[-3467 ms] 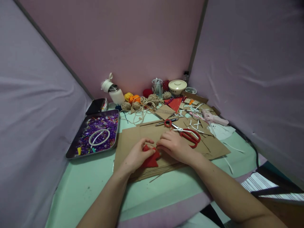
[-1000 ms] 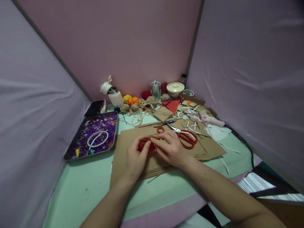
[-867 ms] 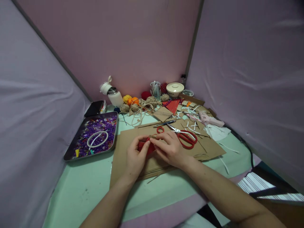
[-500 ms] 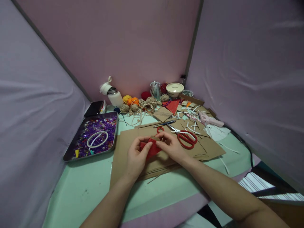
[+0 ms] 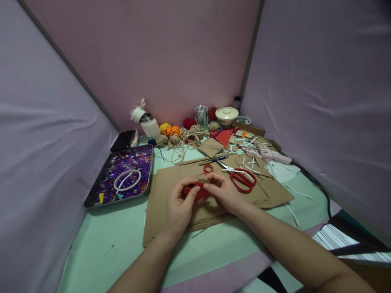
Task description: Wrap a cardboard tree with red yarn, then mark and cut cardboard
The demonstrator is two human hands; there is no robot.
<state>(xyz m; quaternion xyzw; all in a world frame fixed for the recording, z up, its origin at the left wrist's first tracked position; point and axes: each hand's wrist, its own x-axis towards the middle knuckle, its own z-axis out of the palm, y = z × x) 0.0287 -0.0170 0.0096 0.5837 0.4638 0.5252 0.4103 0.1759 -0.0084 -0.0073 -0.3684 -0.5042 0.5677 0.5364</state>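
Both my hands meet over a brown cardboard sheet on the pale green table. My left hand pinches a small red felt piece from the left, fingers curled round it. My right hand grips the same red piece from the right with thumb and fingertips. The piece is folded or bunched and partly hidden by my fingers. Red-handled scissors lie just right of my right hand, and a small red ring lies just beyond my fingers.
A metal tray of purple beads with a white ring sits at the left. Twine balls, a white bottle, a bowl, a pink glue gun and cardboard scraps crowd the back. Purple fabric walls enclose the table.
The red piece went from lying spread on the cardboard to being bunched and held between both hands. My hands shifted slightly back and together.
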